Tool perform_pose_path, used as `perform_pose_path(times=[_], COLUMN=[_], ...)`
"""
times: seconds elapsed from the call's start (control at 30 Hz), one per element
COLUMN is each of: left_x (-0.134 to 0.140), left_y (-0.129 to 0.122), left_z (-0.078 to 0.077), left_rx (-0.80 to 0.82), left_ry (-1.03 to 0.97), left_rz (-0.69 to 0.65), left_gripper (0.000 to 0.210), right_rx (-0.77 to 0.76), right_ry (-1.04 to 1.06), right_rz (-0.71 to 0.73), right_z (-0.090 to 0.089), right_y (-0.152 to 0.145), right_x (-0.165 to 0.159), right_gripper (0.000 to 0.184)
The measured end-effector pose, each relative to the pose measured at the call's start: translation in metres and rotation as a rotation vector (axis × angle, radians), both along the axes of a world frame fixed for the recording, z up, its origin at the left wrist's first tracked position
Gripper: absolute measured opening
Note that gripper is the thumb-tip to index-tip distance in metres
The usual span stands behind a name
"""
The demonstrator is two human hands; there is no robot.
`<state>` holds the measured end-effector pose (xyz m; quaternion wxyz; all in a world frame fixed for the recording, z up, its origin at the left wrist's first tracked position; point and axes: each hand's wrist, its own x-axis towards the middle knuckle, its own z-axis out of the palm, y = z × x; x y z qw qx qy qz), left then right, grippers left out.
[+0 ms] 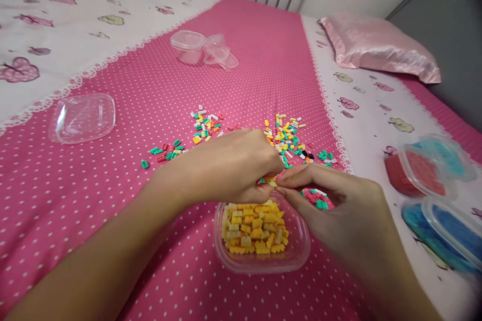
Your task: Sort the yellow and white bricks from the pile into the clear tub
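My left hand (241,163) is closed, knuckles up, above the back rim of a clear plastic container (259,266). A few small building blocks (270,180), yellow with a bit of green, show at its fingers. My right hand (331,195) meets it from the right, thumb and forefinger pinched at a yellow block; the fingertips of both hands almost touch. Inside the container lie many yellow and cream notched blocks (256,230). Mixed loose blocks (286,135) in green, yellow, white and red are spread on the bed behind my hands, partly hidden by them.
A clear lid (83,118) lies at left on the pink dotted bedsheet (150,85). Farther back stand clear containers (188,47). On the right are a container of red pieces (401,175) and one of blue pieces (425,230). A pink pillow (380,45) rests behind them.
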<state>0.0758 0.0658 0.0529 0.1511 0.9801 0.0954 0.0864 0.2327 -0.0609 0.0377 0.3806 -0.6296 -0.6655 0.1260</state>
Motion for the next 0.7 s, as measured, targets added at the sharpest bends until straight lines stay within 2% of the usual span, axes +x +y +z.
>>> perform_pose_path(times=[0.23,0.5,0.6,0.7], left_x=[-0.0031,-0.0036,-0.0037,-0.0034], left_y=[-0.0003,0.0009,0.0012,-0.0001], left_z=[-0.001,0.0007,0.0008,0.0004], left_rx=[0.031,0.01,0.006,0.042], left_ry=[-0.012,0.005,0.001,0.005], left_rz=[-0.029,-0.039,-0.046,-0.022], left_gripper=[0.018,0.016,0.018,0.021], right_rx=[0.022,0.145,0.105,0.0], right_ry=[-0.08,-0.232,-0.197,-0.069], right_rz=[-0.009,-0.009,-0.014,-0.01], right_z=[-0.0002,-0.0006,-0.0005,-0.0017], right_y=[-0.0021,-0.0044,-0.0045,-0.0026], right_x=[-0.001,-0.0077,-0.0064,-0.0013], right_gripper=[0.015,0.013,0.013,0.014])
